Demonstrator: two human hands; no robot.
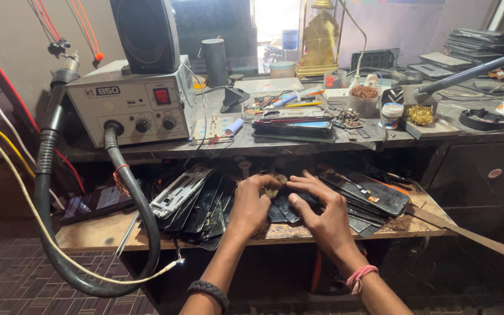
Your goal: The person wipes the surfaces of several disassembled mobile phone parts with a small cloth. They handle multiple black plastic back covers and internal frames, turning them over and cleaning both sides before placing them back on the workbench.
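Note:
Both my hands reach into a pile of dark phone back panels and screens (374,195) on a lower wooden shelf (94,233). My left hand (252,201), with a black braided band on its wrist, has its fingers curled on a small part in the middle of the pile. My right hand (319,207), with a pink band on its wrist, rests fingers-down on the dark panels right beside it. The fingertips of the two hands nearly touch. What exactly they pinch is too small to tell.
A grey hot-air rework station (129,105) with a thick black hose (141,216) stands on the upper bench at left. Stacked phones (296,122), small jars, brass wool (420,114) and a black speaker (147,35) crowd the bench. A long flat tool (468,233) juts off the shelf at right.

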